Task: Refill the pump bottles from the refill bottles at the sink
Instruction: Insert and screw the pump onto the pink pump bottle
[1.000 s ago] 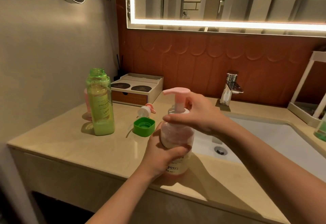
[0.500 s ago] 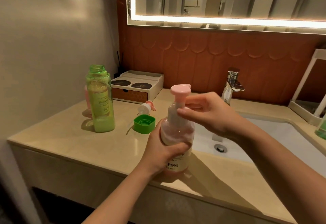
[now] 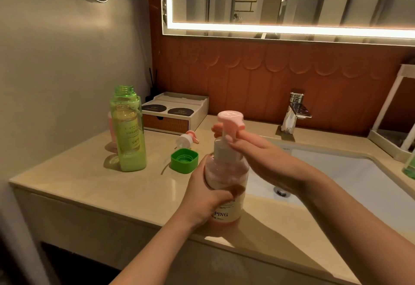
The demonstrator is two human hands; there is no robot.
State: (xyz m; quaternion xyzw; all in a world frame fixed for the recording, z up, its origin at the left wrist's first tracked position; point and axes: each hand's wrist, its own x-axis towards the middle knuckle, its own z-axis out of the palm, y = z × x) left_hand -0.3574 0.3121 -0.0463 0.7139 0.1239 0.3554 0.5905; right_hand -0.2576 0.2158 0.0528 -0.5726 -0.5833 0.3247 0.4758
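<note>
My left hand (image 3: 208,199) grips the body of the pink pump bottle (image 3: 226,172), which stands at the front of the desk (image 3: 78,183) just beside the sink (image 3: 348,172). My right hand (image 3: 258,156) has its fingers curled round the bottle's neck under the pump head. The green refill bottle (image 3: 129,132) stands uncapped to the left, its cap (image 3: 184,160) lying between the two.

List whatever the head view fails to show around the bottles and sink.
Head view:
- pump bottle label: the left hand covers its start; only "PING" reads.
- pump collar: the right hand partly covers it; seating unclear.
- pink bottle: mostly behind the green refill bottle.
- green container, far right: cut by the frame edge.
</note>
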